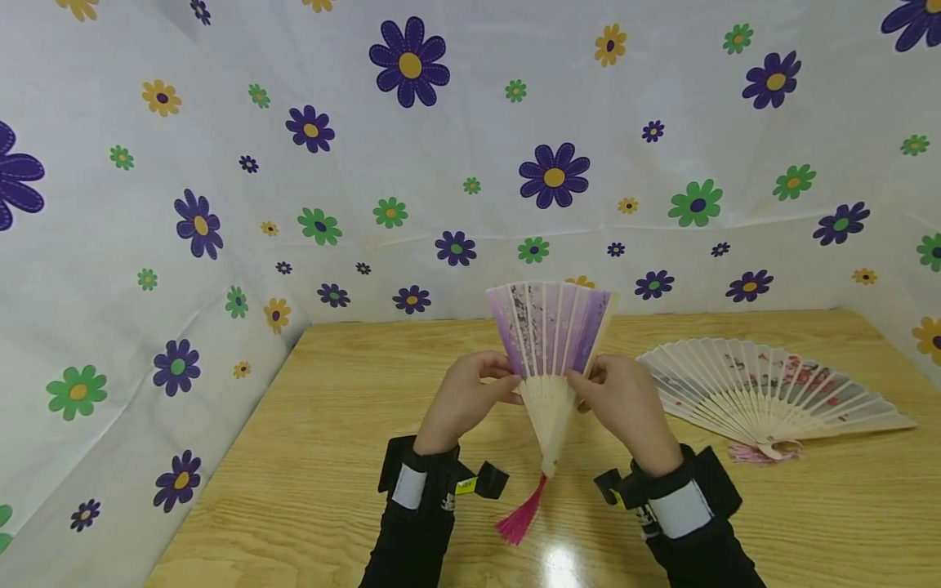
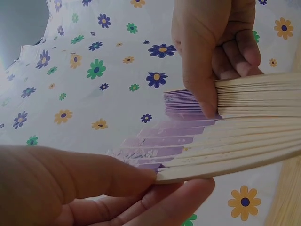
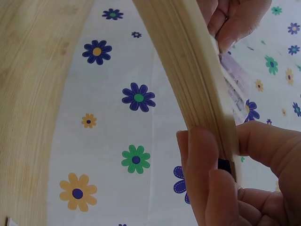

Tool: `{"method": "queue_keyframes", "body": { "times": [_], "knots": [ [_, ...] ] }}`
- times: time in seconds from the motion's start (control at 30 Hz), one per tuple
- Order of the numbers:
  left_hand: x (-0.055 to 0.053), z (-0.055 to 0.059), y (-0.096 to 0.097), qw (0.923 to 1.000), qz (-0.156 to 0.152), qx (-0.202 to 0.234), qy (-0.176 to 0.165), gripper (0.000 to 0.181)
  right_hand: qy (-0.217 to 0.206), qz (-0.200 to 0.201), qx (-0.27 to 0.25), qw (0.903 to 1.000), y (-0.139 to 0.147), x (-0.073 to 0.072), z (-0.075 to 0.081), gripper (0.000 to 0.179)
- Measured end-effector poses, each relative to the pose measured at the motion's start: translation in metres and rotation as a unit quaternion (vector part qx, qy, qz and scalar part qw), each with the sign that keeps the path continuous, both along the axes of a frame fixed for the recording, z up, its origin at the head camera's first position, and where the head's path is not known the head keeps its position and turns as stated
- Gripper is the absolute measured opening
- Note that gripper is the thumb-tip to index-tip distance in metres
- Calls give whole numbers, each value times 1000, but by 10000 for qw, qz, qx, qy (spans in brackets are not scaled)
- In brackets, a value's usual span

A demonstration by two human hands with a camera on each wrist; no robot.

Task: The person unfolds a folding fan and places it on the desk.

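A partly spread purple folding fan (image 1: 544, 335) with pale wooden ribs is held up in the head view, its pivot end down and a pink tassel (image 1: 524, 513) dangling below. My left hand (image 1: 470, 396) pinches the fan's left outer rib between thumb and fingers. On the other side my right hand (image 1: 621, 400) grips the right edge. In the left wrist view the ribs near the right hand (image 2: 216, 42) are still stacked together, while those toward the left thumb are fanned apart. The right wrist view shows the thick rib stack (image 3: 197, 80) between thumb and fingers.
A second folding fan (image 1: 779, 400), white with red flowers, lies fully spread on the wooden table (image 1: 309, 457) at the right, its pink tassel (image 1: 764, 453) bunched at the pivot. A flower-printed cloth (image 1: 470, 147) hangs behind the table and along its sides.
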State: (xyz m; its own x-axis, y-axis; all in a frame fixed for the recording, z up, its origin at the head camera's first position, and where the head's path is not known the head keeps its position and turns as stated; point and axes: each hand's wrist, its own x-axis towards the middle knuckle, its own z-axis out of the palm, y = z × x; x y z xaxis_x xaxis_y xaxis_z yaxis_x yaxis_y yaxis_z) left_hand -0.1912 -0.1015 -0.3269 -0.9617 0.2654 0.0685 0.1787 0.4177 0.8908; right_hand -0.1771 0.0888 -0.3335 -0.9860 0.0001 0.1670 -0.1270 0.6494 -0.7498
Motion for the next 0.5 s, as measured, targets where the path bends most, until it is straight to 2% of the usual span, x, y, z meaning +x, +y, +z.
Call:
{"method": "queue_keyframes", "body": {
  "times": [0.2,0.5],
  "knots": [
    [-2,-1,-1,9999,91,65,24,23,61,-174,78,9998,5,-2,-2,27],
    [-2,-1,-1,9996,206,174,-68,22,118,-140,78,9998,8,-2,-2,32]
  ]
}}
